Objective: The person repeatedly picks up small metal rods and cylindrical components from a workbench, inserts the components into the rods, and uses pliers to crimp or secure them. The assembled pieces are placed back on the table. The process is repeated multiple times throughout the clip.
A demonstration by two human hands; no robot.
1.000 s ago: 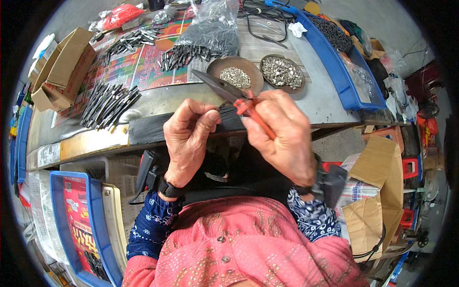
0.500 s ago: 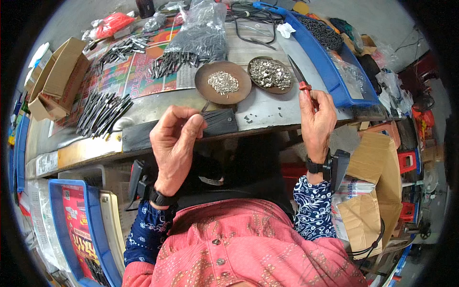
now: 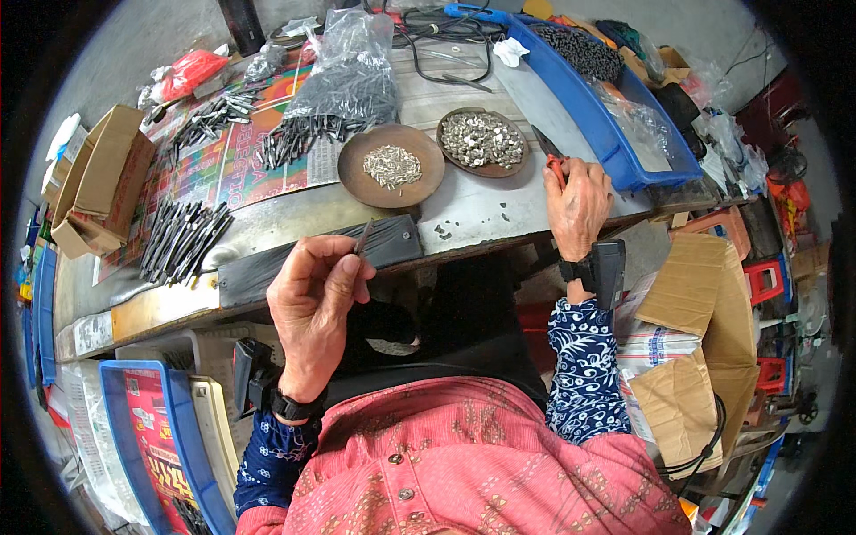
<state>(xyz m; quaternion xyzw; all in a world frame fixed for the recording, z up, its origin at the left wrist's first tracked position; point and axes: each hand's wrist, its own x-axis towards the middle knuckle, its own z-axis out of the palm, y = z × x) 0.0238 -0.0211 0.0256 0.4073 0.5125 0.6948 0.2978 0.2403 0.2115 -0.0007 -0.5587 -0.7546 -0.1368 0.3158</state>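
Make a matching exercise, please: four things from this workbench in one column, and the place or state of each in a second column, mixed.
Things:
1. left hand
2. right hand
3. blue tray
4. brown dish

Places or states:
a. at the bench's right edge, holding dark rods
b. pinches a thin dark rod
c. holds red-handled pliers
d. holds a small heap of metal bits

Pairs: 1-b, 2-c, 3-a, 4-d

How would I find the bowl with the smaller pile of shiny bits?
Look at the grey worktable, just beyond the black pad at its near edge. Two round brown dishes sit side by side; it is the left dish, with a small central heap, while the right dish is nearly full.
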